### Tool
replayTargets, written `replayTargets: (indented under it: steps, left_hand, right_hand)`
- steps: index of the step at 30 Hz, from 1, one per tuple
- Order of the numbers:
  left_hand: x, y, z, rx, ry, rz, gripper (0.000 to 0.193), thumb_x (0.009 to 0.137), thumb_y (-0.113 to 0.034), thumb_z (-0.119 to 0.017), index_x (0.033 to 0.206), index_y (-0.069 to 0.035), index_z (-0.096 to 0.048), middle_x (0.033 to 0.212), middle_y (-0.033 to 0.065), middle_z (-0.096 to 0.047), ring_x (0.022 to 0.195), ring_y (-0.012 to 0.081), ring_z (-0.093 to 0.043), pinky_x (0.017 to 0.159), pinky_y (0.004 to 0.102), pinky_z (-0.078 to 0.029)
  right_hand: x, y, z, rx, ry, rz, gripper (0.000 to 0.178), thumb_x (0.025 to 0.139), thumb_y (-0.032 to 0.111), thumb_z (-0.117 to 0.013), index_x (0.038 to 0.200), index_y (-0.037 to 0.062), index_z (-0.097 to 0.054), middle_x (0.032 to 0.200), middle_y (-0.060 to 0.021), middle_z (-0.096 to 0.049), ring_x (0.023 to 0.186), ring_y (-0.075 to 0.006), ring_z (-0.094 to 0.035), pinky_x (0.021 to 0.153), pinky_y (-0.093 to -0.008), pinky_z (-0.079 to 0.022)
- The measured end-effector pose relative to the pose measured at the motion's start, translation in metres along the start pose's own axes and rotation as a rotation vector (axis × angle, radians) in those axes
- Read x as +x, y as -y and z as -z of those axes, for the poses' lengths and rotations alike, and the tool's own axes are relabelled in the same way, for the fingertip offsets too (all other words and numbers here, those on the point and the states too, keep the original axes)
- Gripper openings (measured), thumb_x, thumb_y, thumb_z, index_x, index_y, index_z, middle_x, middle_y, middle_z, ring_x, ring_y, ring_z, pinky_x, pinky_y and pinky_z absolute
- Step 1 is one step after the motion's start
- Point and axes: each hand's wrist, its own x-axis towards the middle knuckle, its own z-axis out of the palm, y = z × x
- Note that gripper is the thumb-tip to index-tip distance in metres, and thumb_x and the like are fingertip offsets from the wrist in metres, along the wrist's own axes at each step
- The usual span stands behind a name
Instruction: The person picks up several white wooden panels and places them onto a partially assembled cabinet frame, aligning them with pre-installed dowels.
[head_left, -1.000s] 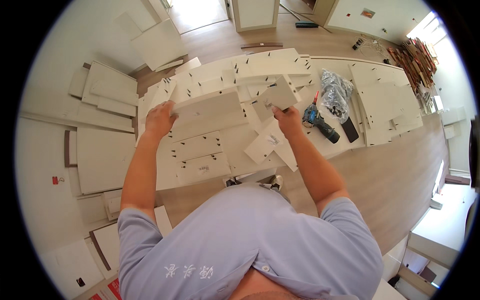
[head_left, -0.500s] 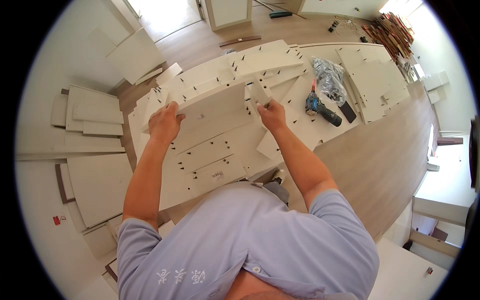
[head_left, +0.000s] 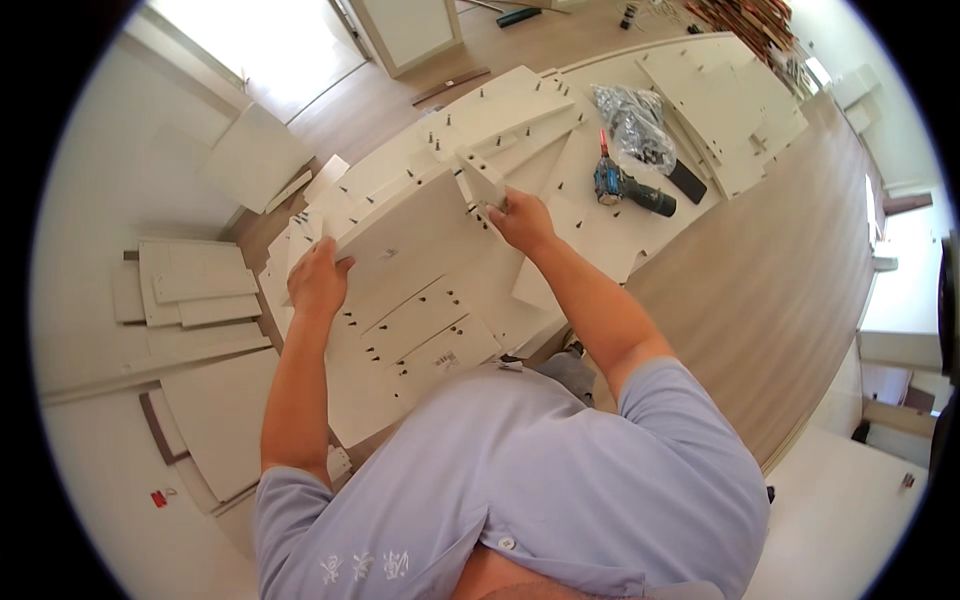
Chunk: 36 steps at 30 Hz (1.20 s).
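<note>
A long white board (head_left: 405, 238) is held up on its edge over the work surface. My left hand (head_left: 318, 282) grips its left end, thumb on the near face. My right hand (head_left: 522, 222) is closed on a short white panel (head_left: 483, 176) at the board's right end. A narrow gap shows between the two pieces near the top, with a dark fitting near my right fingertips. Whether the pieces touch lower down, I cannot tell. Below the board lie flat white panels (head_left: 400, 325) with several dark connector pins standing up from them.
A blue and black cordless drill (head_left: 625, 187) lies to the right, beside a clear plastic bag (head_left: 632, 120) and a dark flat object (head_left: 686, 182). More white panels are stacked at the far right (head_left: 715, 110) and lean at the left (head_left: 200, 275). Wood strips (head_left: 745, 22) lie at the back.
The whole view has turned a little, so the scene appears shifted. Both hands keep their holds, and the short panel remains close to the long board's right end.
</note>
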Motion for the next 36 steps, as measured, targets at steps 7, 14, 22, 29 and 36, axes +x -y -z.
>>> replayTargets:
  steps: [7, 14, 22, 29, 36]
  left_hand:
    - [0.0, -0.004, -0.005, 0.041, 0.003, -0.004, 0.03, 0.093, -0.028, -0.073, 0.109, -0.006, -0.059, 0.112, 0.0147, -0.07, 0.109, 0.0401, -0.066, 0.088, 0.052, -0.052]
    - [0.002, 0.004, -0.014, 0.083, 0.013, -0.004, 0.033, 0.093, -0.031, -0.073, 0.111, -0.007, -0.06, 0.111, 0.0176, -0.07, 0.107, 0.0417, -0.066, 0.088, 0.053, -0.052]
    - [0.003, 0.002, -0.015, 0.043, 0.007, 0.005, 0.035, 0.094, -0.032, -0.072, 0.115, -0.006, -0.061, 0.113, 0.0192, -0.07, 0.109, 0.0421, -0.066, 0.09, 0.0526, -0.052]
    - [-0.001, 0.003, -0.015, 0.06, -0.027, -0.026, 0.034, 0.093, -0.03, -0.074, 0.113, -0.006, -0.059, 0.111, 0.0184, -0.069, 0.108, 0.0432, -0.065, 0.087, 0.054, -0.051]
    - [-0.003, 0.005, -0.017, 0.086, -0.033, -0.028, 0.034, 0.093, -0.029, -0.075, 0.112, -0.006, -0.059, 0.112, 0.0169, -0.07, 0.107, 0.0426, -0.065, 0.087, 0.0537, -0.052]
  right_hand:
    - [0.007, -0.025, -0.001, -0.031, -0.127, 0.16, 0.044, 0.089, 0.025, -0.071, 0.132, 0.0149, -0.069, 0.091, -0.0146, -0.075, 0.085, -0.0358, -0.071, 0.078, -0.0443, -0.057]
    - [0.006, -0.032, -0.009, 0.036, 0.029, 0.136, 0.048, 0.088, 0.019, -0.067, 0.135, 0.0132, -0.065, 0.101, -0.0124, -0.076, 0.092, -0.0332, -0.072, 0.082, -0.0463, -0.057]
    - [0.009, -0.033, -0.022, -0.119, 0.005, 0.185, 0.048, 0.09, 0.022, -0.066, 0.137, 0.0117, -0.064, 0.106, -0.0117, -0.076, 0.093, -0.0329, -0.073, 0.083, -0.0458, -0.057]
    - [0.006, -0.029, -0.019, -0.196, -0.016, 0.207, 0.048, 0.09, 0.021, -0.066, 0.137, 0.0084, -0.063, 0.114, -0.0114, -0.075, 0.094, -0.0309, -0.073, 0.083, -0.0446, -0.058]
    - [0.001, -0.031, -0.029, -0.204, -0.091, 0.196, 0.047, 0.09, 0.022, -0.067, 0.135, 0.0091, -0.064, 0.118, -0.0094, -0.075, 0.097, -0.0289, -0.073, 0.081, -0.0433, -0.058]
